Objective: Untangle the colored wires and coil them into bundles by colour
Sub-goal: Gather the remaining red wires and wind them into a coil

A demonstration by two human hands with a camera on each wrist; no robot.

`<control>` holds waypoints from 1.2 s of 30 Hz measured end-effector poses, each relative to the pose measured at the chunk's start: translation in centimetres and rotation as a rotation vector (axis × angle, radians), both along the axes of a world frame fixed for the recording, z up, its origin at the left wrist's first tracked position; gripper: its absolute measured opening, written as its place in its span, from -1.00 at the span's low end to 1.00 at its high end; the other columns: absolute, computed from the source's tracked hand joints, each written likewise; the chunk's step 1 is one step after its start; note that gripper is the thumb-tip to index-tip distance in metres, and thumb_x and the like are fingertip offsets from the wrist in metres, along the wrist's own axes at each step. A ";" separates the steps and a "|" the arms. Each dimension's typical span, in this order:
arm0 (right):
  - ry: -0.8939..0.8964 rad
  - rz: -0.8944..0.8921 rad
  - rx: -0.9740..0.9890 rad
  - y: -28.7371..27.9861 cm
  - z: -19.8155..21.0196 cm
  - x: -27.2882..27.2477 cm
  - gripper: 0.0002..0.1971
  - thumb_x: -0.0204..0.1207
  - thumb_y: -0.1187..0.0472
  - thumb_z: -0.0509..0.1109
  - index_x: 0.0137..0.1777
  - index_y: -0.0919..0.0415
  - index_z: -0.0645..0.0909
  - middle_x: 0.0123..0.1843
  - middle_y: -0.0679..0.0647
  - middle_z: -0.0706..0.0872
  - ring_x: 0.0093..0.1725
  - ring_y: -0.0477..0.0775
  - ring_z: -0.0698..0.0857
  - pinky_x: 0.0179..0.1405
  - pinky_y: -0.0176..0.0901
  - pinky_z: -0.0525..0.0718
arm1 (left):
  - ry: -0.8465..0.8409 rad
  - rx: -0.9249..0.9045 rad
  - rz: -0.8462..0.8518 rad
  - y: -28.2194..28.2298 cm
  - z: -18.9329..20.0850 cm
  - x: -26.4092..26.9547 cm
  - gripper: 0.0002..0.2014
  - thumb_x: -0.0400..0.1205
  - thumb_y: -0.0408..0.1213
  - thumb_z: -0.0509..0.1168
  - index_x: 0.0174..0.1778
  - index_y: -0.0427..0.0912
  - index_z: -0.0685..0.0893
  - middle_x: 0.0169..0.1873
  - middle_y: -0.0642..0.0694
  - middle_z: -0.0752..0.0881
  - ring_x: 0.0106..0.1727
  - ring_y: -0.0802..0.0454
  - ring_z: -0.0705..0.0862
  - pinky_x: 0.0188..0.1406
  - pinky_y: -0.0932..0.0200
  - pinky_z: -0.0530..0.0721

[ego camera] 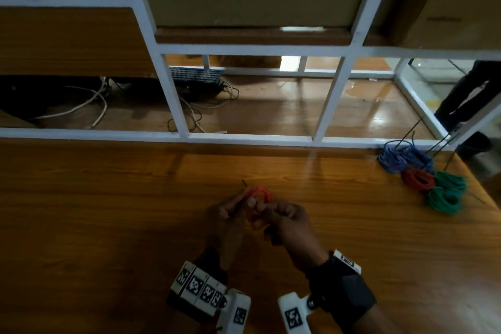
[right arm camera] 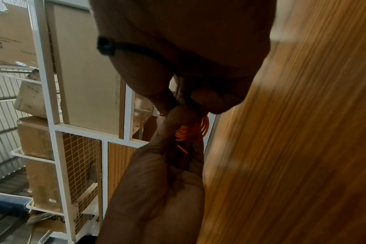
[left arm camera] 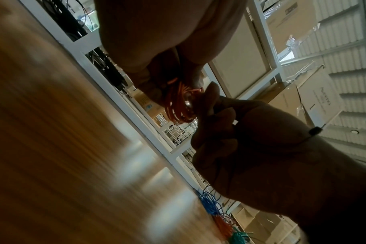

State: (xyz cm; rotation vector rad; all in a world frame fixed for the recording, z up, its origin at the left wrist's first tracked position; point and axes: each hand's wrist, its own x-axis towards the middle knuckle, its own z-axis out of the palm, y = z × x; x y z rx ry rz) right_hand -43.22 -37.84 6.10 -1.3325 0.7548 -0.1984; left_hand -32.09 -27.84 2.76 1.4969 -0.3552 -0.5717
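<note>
A small coil of orange-red wire (ego camera: 259, 195) is held above the wooden table (ego camera: 108, 211) between both hands, near the table's middle. My left hand (ego camera: 230, 210) pinches the coil (left arm camera: 178, 107) from the left, and a thin bare wire end (ego camera: 244, 182) sticks up past its fingers. My right hand (ego camera: 282, 214) grips the coil (right arm camera: 190, 130) from the right, fingers curled round it. At the table's far right corner lie finished bundles: a blue bundle (ego camera: 401, 157), a red bundle (ego camera: 417, 179) and two green bundles (ego camera: 444, 195).
A white metal frame (ego camera: 173, 95) runs along the table's far edge, with a keyboard (ego camera: 195, 76) and loose cables (ego camera: 92, 100) on the lower shelf behind it. Cardboard boxes (left arm camera: 293, 99) stand beyond. A person's dark-trousered leg (ego camera: 471, 92) is at the far right.
</note>
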 end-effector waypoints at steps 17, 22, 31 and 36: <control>-0.316 0.056 -0.836 -1.0 -1.8 -3.5 -0.85 0.55 0.31 0.61 0.06 0.09 0.88 0.12 -0.21 0.85 -0.01 -0.20 0.84 -0.25 -0.19 0.80 | -0.010 -0.022 0.191 -0.9 0.1 1.9 -0.78 0.54 -0.23 0.49 0.04 0.17 0.80 0.02 0.13 0.83 0.10 0.23 0.77 -0.01 0.18 0.77; -0.343 -0.158 -0.837 -1.1 -1.1 -2.9 -0.84 0.58 0.31 0.58 0.10 0.09 0.85 0.07 -0.20 0.87 -0.05 -0.16 0.85 -0.25 -0.22 0.80 | -0.178 0.093 0.084 -0.4 0.0 1.5 -0.77 0.58 -0.15 0.46 0.14 0.17 0.76 0.12 0.07 0.80 0.13 0.20 0.76 -0.14 0.40 0.71; -0.262 -0.156 -0.835 -1.7 1.3 -0.7 -0.60 0.58 0.19 0.57 0.38 -0.07 0.65 0.03 -0.33 0.80 0.01 -0.31 0.82 -0.18 -0.39 0.78 | -0.201 0.104 0.077 0.1 -0.2 1.1 -0.17 0.55 -0.13 0.50 0.68 0.05 0.20 0.06 -0.04 0.81 -0.03 0.20 0.77 -0.29 0.42 0.68; -0.227 -0.081 -0.851 -1.9 1.7 0.3 -0.61 0.60 0.24 0.57 0.41 0.03 0.68 0.04 -0.15 0.87 -0.11 -0.33 0.81 -0.26 -0.47 0.71 | -0.147 0.096 0.069 0.4 -0.4 1.9 -0.29 0.51 -0.11 0.54 0.57 -0.01 0.43 0.13 0.04 0.77 0.06 0.26 0.76 -0.18 0.41 0.71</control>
